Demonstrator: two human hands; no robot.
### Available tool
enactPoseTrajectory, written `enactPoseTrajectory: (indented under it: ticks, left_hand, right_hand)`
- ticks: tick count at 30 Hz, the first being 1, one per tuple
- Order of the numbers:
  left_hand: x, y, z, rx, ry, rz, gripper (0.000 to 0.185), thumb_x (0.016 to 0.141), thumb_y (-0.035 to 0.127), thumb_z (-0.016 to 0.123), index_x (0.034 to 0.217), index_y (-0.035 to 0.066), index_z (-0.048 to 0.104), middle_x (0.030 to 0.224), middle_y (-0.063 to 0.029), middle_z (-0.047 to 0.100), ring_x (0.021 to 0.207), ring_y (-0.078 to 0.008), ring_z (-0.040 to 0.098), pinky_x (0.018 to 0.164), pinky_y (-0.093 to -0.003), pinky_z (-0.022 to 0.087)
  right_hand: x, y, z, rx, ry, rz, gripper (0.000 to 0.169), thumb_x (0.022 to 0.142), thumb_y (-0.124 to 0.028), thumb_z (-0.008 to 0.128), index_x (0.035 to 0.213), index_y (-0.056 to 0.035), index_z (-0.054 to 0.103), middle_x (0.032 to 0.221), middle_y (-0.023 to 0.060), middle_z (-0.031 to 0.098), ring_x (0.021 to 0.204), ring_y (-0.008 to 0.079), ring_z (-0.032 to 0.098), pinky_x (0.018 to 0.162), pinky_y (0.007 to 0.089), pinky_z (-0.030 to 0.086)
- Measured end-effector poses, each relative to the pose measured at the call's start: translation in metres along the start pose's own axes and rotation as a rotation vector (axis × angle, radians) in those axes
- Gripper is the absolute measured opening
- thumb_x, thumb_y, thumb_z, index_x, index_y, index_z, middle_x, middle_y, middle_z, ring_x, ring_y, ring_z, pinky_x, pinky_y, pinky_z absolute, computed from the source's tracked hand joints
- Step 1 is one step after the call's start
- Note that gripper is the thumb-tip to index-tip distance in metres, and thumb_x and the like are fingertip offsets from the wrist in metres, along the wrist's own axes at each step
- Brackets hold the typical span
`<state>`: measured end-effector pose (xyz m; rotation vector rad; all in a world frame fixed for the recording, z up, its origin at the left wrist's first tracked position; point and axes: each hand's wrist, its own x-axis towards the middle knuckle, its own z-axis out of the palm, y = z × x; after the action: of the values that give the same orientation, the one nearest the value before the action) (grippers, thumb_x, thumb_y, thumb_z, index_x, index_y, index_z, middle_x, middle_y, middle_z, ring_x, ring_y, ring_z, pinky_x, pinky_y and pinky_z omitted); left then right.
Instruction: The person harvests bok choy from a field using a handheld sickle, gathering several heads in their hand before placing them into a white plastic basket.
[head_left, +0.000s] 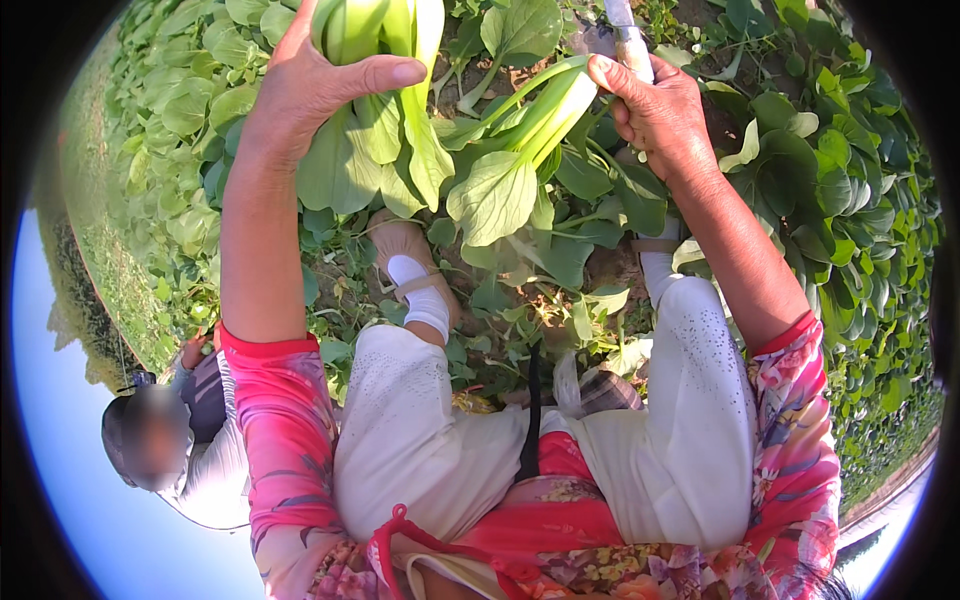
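Note:
My left hand is at the top, left of centre, with its fingers around a bunch of leafy greens with pale thick stalks, whose leaves hang downward. My right hand pinches the stalk end of another head of greens between thumb and fingers; its leaves point down and to the left. The same hand also holds a tool with a pale, wrapped handle, partly hidden by the fingers and cut off by the top edge of the view.
Rows of leafy greens grow on both sides. My shoe rests on soil among leaves, between the hands and my knees. A person in a cap is low at the left. A dark strap hangs between my legs.

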<state>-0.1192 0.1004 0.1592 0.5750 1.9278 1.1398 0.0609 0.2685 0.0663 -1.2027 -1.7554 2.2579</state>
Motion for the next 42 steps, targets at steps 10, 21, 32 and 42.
enactPoseTrajectory:
  ticks: [10,21,32,42]
  left_hand:
    - [-0.008,-0.043,0.055,0.637,-0.2,0.13,0.095,0.056,0.007,0.067,0.13,0.001,0.008,0.099,-0.0239,0.052,0.089,-0.0369,0.053,0.078,-0.0386,0.044]
    - [0.101,-0.061,-0.009,1.965,-0.42,-0.06,0.082,0.069,0.004,0.054,0.135,0.023,0.008,0.077,-0.007,0.06,0.072,-0.0192,0.059,0.067,-0.0305,0.042]
    - [0.05,-0.128,-0.054,1.904,-0.2,0.22,0.067,0.055,0.001,0.054,0.118,-0.011,0.032,0.06,-0.0082,0.055,0.061,-0.0216,0.056,0.06,-0.0317,0.039]
    - [0.035,-0.139,-0.053,1.784,-0.076,0.233,0.068,0.05,0.002,0.06,0.114,-0.009,0.038,0.062,-0.007,0.056,0.063,-0.0206,0.056,0.057,-0.0307,0.039]
  right_hand:
    - [-0.021,0.005,0.025,0.067,-0.131,0.211,0.018,0.074,-0.015,0.064,0.08,-0.0028,0.053,0.056,0.0021,0.053,0.039,0.0045,0.043,0.031,0.0161,0.03]
    - [0.058,0.044,0.086,-0.506,-0.198,-0.085,0.045,0.08,-0.041,0.047,0.09,0.0035,0.05,0.076,0.0229,0.057,0.077,0.036,0.057,0.072,0.0415,0.043]
    - [0.092,0.05,0.137,-0.62,-0.083,0.013,0.035,0.08,-0.028,0.044,0.096,0.0015,0.051,0.089,0.0242,0.056,0.089,0.0366,0.053,0.081,0.0423,0.04]
    - [0.093,0.072,0.157,-0.097,-0.172,0.231,0.03,0.082,-0.024,0.045,0.093,0.0029,0.05,0.079,0.0232,0.057,0.077,0.0385,0.054,0.071,0.042,0.042]
